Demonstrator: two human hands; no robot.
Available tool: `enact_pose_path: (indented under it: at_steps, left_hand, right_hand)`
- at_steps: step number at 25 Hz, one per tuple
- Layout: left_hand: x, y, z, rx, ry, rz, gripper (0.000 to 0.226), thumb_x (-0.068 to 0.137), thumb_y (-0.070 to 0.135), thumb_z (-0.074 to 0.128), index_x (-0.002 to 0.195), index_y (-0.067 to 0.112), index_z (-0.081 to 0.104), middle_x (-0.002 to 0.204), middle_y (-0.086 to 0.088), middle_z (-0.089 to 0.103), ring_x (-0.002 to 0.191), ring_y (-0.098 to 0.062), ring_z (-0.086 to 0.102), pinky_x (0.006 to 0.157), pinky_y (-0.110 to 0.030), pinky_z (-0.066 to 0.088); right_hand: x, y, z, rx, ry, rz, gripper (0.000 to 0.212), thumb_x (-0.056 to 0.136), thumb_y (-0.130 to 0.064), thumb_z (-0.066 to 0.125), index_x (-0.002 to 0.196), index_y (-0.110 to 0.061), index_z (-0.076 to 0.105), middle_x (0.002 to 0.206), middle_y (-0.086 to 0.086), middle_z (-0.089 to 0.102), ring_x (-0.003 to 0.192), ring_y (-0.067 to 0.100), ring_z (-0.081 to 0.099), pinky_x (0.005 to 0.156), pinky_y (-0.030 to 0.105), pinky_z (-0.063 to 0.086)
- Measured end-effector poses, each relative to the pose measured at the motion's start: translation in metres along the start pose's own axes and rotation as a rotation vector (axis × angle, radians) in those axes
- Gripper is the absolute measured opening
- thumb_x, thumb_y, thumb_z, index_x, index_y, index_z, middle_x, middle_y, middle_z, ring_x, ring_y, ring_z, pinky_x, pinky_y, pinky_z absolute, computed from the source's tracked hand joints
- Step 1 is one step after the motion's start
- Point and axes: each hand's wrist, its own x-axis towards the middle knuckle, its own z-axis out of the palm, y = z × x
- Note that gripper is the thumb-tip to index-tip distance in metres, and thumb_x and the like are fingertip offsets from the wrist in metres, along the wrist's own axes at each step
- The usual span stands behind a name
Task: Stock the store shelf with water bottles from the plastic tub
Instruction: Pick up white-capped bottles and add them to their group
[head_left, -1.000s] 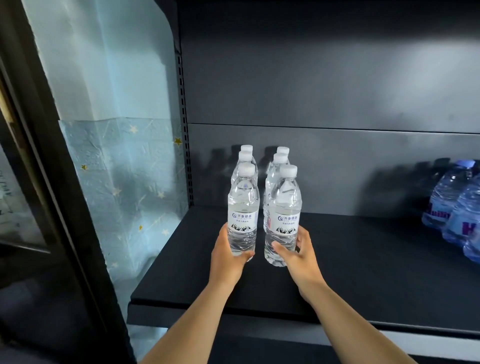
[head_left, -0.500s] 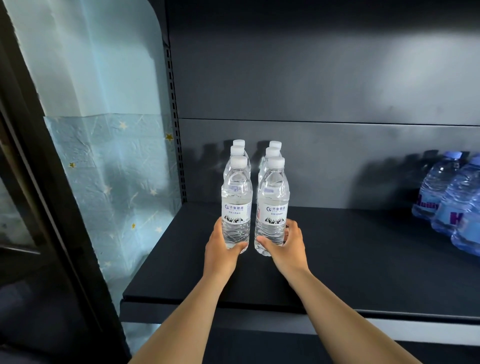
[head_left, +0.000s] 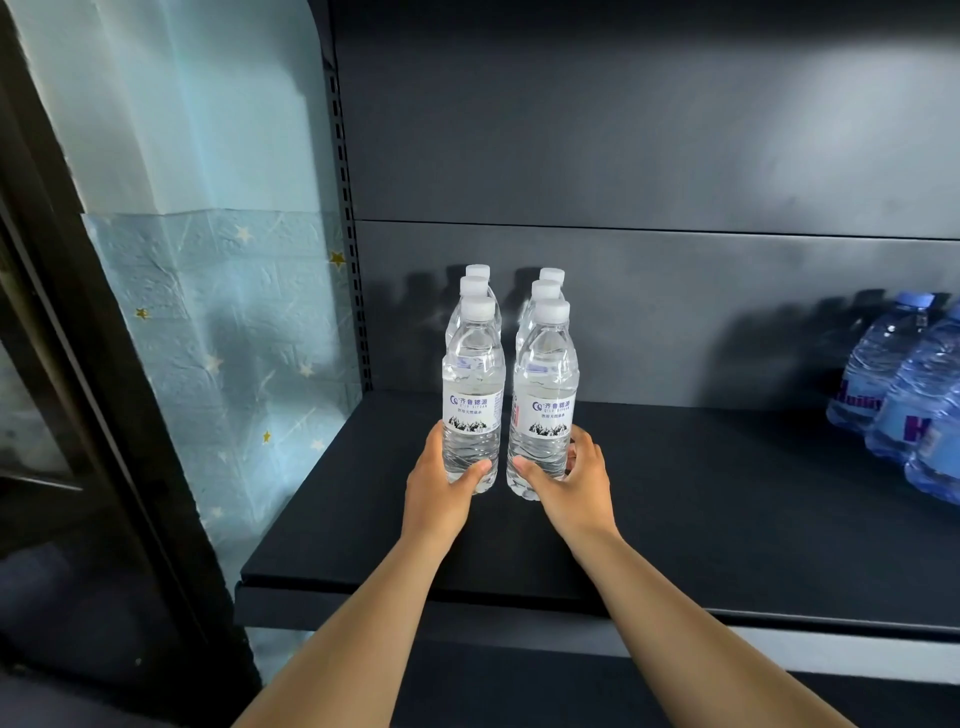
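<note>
Two rows of clear water bottles with white caps and white labels stand upright on the dark shelf (head_left: 701, 519), left of its middle. My left hand (head_left: 441, 480) grips the lower body of the front left bottle (head_left: 472, 384). My right hand (head_left: 569, 480) grips the lower body of the front right bottle (head_left: 545, 389). Both front bottles stand close behind one another's rows, with two more bottles (head_left: 478, 283) lined up behind each. The plastic tub is out of view.
Several blue-tinted bottles (head_left: 904, 384) stand at the shelf's far right. The dark back panel (head_left: 623, 156) rises behind the rows. A slotted upright (head_left: 345, 234) and a pale blue starred wall (head_left: 218, 338) bound the shelf on the left. Bare shelf lies between the two groups.
Both hands have pushed the two front bottles back toward the rows, and the right bottle has come upright. The bottles now stand in straight lines.
</note>
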Motion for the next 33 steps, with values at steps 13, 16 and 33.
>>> enact_pose_path:
  at_steps: [13,16,33]
  left_hand:
    - [-0.007,0.034,-0.011,0.29,-0.071,-0.092,0.064,0.084,0.028,0.067,0.138,0.02,0.034,0.134,0.001,0.052,0.123,-0.021,0.051,0.092,-0.027,0.039]
    - [-0.027,0.067,-0.018,0.662,-0.107,-0.066,0.07,0.082,0.034,0.068,0.14,0.016,0.032,0.141,-0.008,0.041,0.13,-0.026,0.04,0.101,-0.037,0.038]
    - [-0.328,0.231,0.088,1.55,-0.282,0.098,0.09,0.086,0.04,0.063,0.151,0.023,0.003,0.159,-0.013,-0.003,0.147,-0.028,-0.008,0.118,-0.046,0.009]
  right_hand:
    - [-0.01,-0.014,-0.053,-0.174,-0.096,-0.057,0.073,0.079,-0.036,0.072,0.14,-0.024,0.035,0.133,-0.002,0.04,0.127,0.013,0.038,0.102,0.03,0.038]
    - [-0.019,-0.021,-0.111,-0.406,-0.146,-0.155,0.071,0.083,-0.039,0.068,0.142,-0.022,0.032,0.14,0.002,0.035,0.133,0.019,0.03,0.106,0.033,0.034]
    - [-0.178,-0.004,-0.448,-1.026,-0.349,-0.476,0.084,0.085,-0.058,0.054,0.151,-0.024,0.013,0.159,0.005,0.003,0.148,0.025,-0.007,0.121,0.04,0.005]
